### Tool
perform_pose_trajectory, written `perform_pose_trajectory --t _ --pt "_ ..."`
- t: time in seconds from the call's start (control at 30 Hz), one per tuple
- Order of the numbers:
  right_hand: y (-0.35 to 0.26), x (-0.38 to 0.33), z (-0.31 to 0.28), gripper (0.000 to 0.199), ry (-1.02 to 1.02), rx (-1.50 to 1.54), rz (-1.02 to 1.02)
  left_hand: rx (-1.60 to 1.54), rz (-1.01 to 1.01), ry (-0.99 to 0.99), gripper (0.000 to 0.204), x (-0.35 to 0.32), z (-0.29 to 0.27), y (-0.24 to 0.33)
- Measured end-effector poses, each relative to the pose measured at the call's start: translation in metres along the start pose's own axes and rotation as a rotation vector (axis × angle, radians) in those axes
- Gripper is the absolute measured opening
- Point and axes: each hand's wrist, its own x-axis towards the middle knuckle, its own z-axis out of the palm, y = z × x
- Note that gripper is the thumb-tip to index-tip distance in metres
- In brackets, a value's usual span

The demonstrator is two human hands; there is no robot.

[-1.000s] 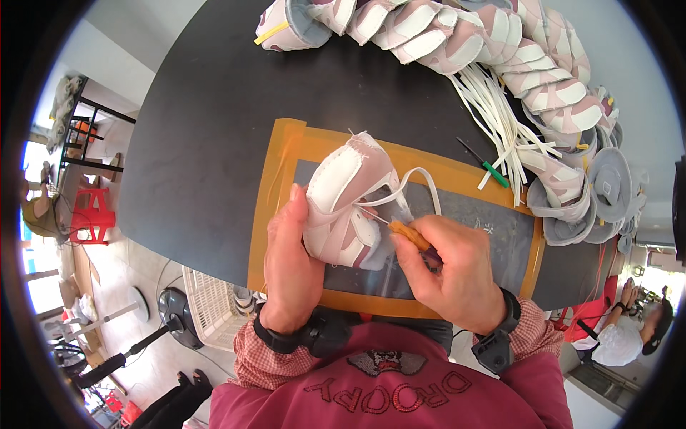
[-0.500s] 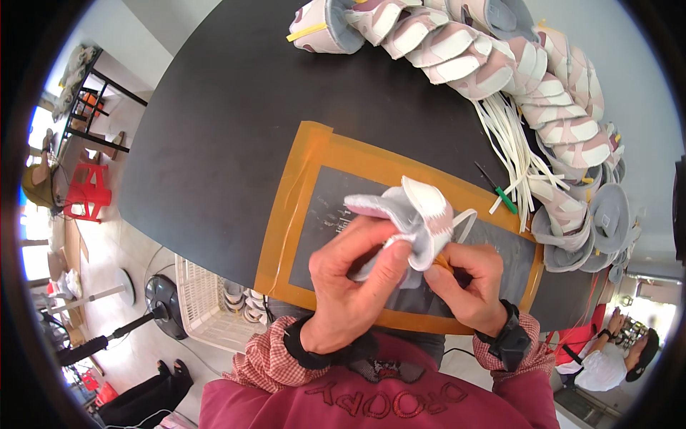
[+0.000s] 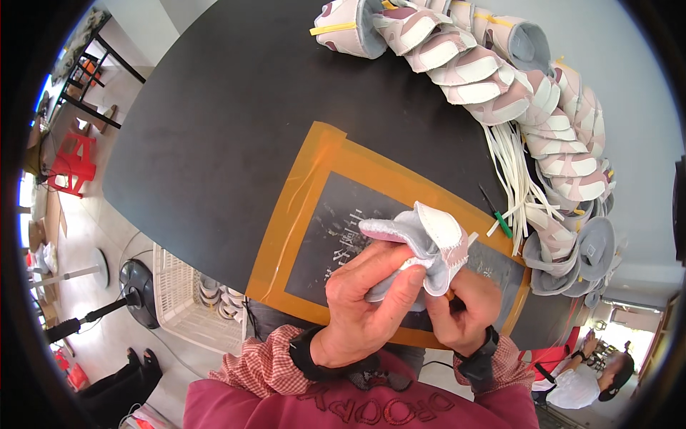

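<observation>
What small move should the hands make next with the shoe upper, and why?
Probably turn the shoe upper so its hidden side faces up. The left hand grips it above the orange-edged mat, while the right hand is tucked beneath it, its work point hidden from view.

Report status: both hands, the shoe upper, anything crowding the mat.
Left hand gripping shoe upper above orange-edged mat. Right hand under it, pinching something mostly hidden. Green pen and white laces beside the mat's far corner.
</observation>
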Motion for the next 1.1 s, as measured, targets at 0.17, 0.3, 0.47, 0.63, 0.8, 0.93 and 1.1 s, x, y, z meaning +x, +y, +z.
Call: perform_pose_trajectory --t 0.17,0.3,0.47,0.63,0.8,0.93,1.1 --pt "0.005 0.004 -0.009 0.015 -0.134 0.148 0.184 0.023 -0.04 -0.018 0.021 -0.003 -0.006 -0.003" --pt "0.01 0.006 -0.009 0.018 -0.305 0.782 0.642 0.023 -0.04 0.022 0.018 -0.005 -0.005 -0.005" --pt "0.0 0.011 -0.003 0.014 -0.205 0.374 0.287 -0.013 -0.121 -0.048 0.015 -0.006 -0.003 -0.004" --pt "-0.011 0.021 -0.002 0.013 -0.174 0.224 0.222 0.013 -0.108 -0.008 0.015 -0.009 0.0 -0.006" --pt "-0.014 0.019 -0.008 0.016 -0.231 0.275 0.312 -0.161 -0.242 -0.075 0.017 -0.006 -0.006 -0.007" --pt "-0.014 0.009 -0.012 0.017 -0.214 0.26 0.286 -0.393 -0.384 -0.089 0.018 -0.005 -0.011 0.002" --pt "-0.016 -0.002 -0.019 0.022 -0.21 0.236 0.231 -0.261 -0.449 -0.095 0.011 -0.006 -0.019 0.016"
